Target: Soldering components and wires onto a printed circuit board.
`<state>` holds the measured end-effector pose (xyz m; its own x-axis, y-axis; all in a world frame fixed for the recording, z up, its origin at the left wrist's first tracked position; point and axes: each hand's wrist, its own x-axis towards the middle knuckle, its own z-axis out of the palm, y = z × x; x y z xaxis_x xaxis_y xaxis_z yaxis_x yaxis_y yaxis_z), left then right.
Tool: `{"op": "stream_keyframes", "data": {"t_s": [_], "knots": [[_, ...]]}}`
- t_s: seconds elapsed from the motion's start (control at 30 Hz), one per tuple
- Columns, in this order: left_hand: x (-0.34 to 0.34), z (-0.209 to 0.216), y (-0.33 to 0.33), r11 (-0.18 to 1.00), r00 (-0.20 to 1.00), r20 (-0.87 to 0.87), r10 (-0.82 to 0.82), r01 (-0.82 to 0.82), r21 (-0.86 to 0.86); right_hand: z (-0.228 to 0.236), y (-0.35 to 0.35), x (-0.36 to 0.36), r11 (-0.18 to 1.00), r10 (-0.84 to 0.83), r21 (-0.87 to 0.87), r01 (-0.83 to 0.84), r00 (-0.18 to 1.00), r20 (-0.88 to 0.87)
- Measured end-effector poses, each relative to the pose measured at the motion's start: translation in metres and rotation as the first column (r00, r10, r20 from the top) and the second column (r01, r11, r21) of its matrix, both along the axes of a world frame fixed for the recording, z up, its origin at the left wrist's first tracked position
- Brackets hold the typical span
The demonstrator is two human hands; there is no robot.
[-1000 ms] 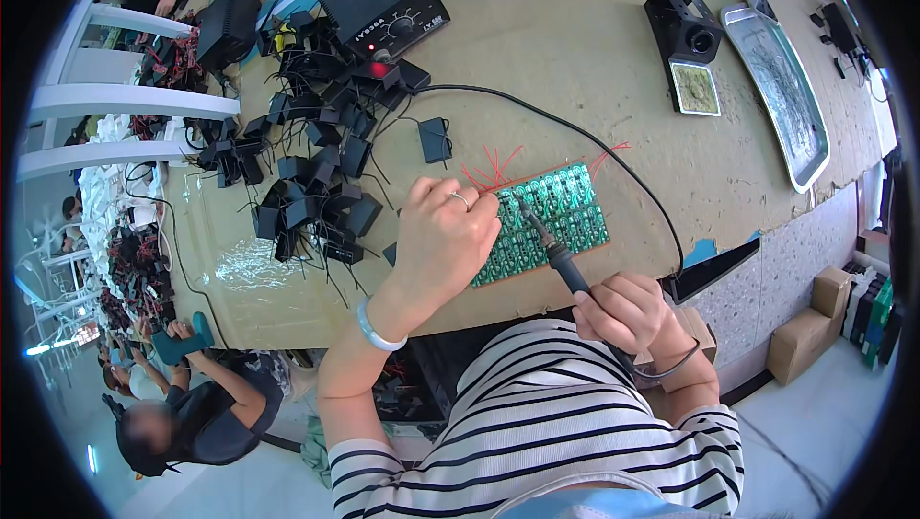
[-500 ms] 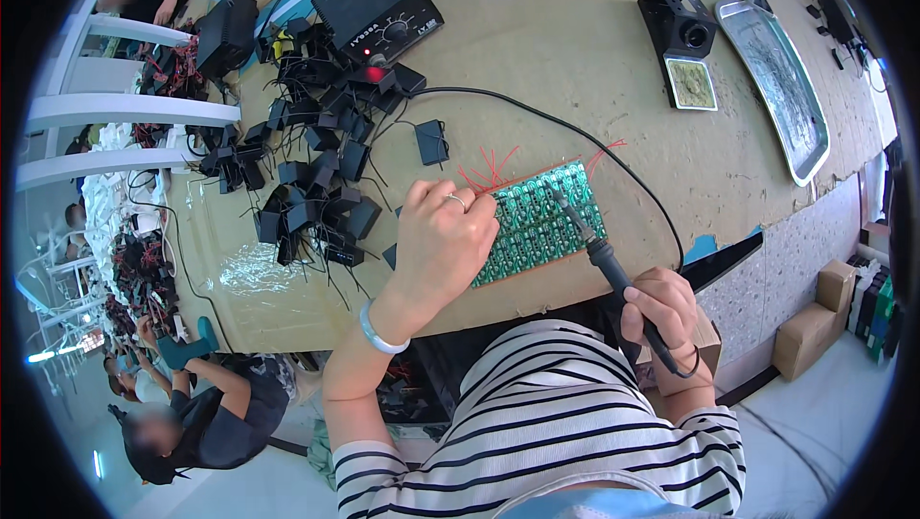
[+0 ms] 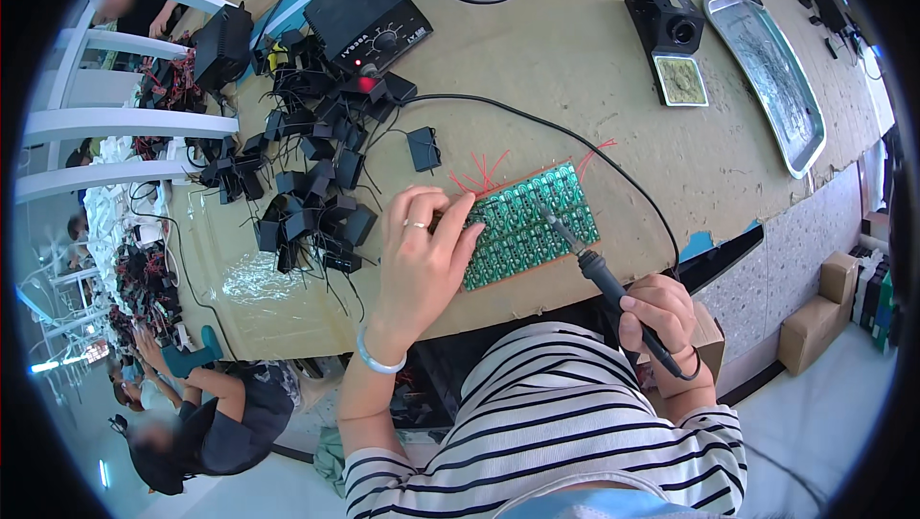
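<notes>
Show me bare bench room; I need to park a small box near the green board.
Free: the stretch between the green board, the black holder and the metal tray, crossed only by a cable. Crowded: left of the board, where black parts pile beside the left hand.

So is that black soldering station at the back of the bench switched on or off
On, it seems: the soldering station shows a small red light glowing on its front panel beside the round knob. Its setting cannot be read.

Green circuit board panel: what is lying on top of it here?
The left hand rests flat on the left end of the green circuit board panel, covering that part. The soldering iron, held by the right hand, has its tip over the right half. Red wires stick out behind it.
</notes>
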<state>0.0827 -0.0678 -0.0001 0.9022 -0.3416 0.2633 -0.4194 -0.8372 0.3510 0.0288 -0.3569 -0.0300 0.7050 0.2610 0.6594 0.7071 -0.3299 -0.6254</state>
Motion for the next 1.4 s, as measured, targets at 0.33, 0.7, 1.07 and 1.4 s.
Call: {"op": "stream_keyframes", "data": {"t_s": [0.33, 0.7, 1.07, 1.4], "knots": [[-0.011, -0.011, -0.008, 0.992, 0.977, 0.179, -0.112, 0.122, -0.044, -0.005, 0.006, -0.009, 0.997, 0.067, -0.020, -0.068, 0.997, -0.048], [-0.007, -0.025, -0.010, 0.993, 0.987, 0.117, -0.113, 0.115, -0.009, -0.016, 0.010, -0.004, 0.999, 0.017, 0.046, -0.015, 0.998, -0.056], [-0.005, -0.027, -0.013, 0.994, 0.989, 0.108, -0.104, 0.107, -0.018, -0.001, 0.014, 0.001, 0.969, 0.154, -0.207, -0.133, 0.984, 0.085], [-0.005, -0.027, -0.016, 0.993, 0.982, 0.147, -0.115, 0.117, -0.008, 0.001, -0.007, -0.010, 0.999, 0.034, -0.019, -0.034, 0.999, 0.006]]}}
